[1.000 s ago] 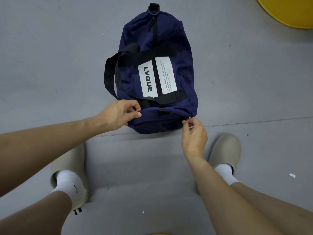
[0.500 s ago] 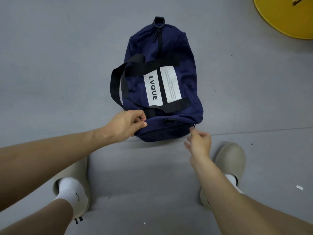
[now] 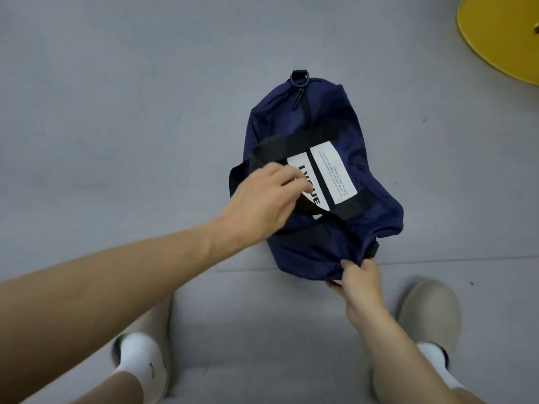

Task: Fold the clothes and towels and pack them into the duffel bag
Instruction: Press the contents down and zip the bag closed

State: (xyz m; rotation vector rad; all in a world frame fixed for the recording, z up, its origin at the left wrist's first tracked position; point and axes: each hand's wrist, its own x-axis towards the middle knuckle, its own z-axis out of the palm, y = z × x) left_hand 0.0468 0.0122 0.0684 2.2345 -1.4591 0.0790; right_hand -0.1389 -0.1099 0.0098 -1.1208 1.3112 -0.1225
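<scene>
**Navy duffel bag lying on the floor, pinched at its near end**

The duffel bag (image 3: 344, 121) is lying lengthwise on the grey floor (image 3: 116, 112), with one end pointing away from the person. Its navy fabric is slumping softly and bunching at the near end. Black straps (image 3: 294, 141) are crossing its top, and a white label (image 3: 335, 173) with black lettering is sitting between them. A black ring (image 3: 300, 80) with a zip pull below it is showing at the bag's far end.

The right hand (image 3: 361, 284) is pinching the bag's near end. Its thumb (image 3: 350, 265) is pressing on top of the fabric and the other fingers are tucking underneath.

The left hand (image 3: 262, 202) is reaching over the bag's left side, blurred. Its bent fingers (image 3: 291, 182) are covering part of the label and lying over a black strap. Whether they are actually gripping that strap cannot be told.

Nearer than the bag, a beige shoe (image 3: 428, 310) is standing just right of the pinched end. A white sock (image 3: 137, 360) is showing further to the bag's left.

Well beyond the bag, to its right, a yellow disc (image 3: 501, 39) is lying on the floor, cut off by the edge of the view.
</scene>
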